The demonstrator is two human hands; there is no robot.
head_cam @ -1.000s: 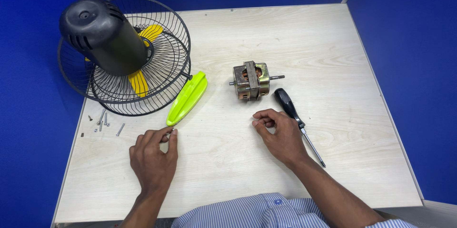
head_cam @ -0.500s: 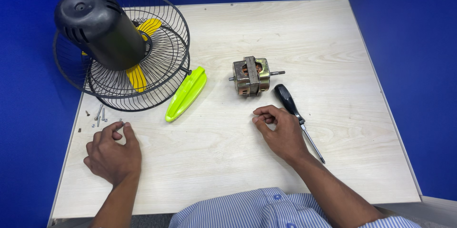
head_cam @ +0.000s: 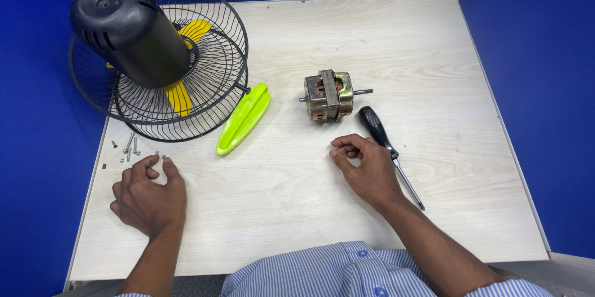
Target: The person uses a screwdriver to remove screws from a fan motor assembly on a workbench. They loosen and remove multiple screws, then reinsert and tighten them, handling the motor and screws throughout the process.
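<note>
My left hand (head_cam: 149, 196) rests on the table at the left, its thumb and forefinger apart beside several small screws (head_cam: 131, 147). My right hand (head_cam: 367, 167) lies near the middle with its fingertips curled together; nothing shows between them. It touches the black handle of a screwdriver (head_cam: 375, 127), whose shaft runs out to the right of my wrist. A bare metal fan motor (head_cam: 328, 95) with copper windings lies just beyond that hand. A loose yellow-green fan blade (head_cam: 243, 118) lies between the two hands.
A fan stands at the far left, with a black motor housing (head_cam: 130, 30), a black wire grille (head_cam: 214, 67) and yellow blades inside. The pale wooden table (head_cam: 396, 36) is walled by blue partitions (head_cam: 533, 55) on three sides.
My left hand has moved left, from beside the green blade to the screws near the table's left edge. My right hand has stayed in place by the screwdriver.
</note>
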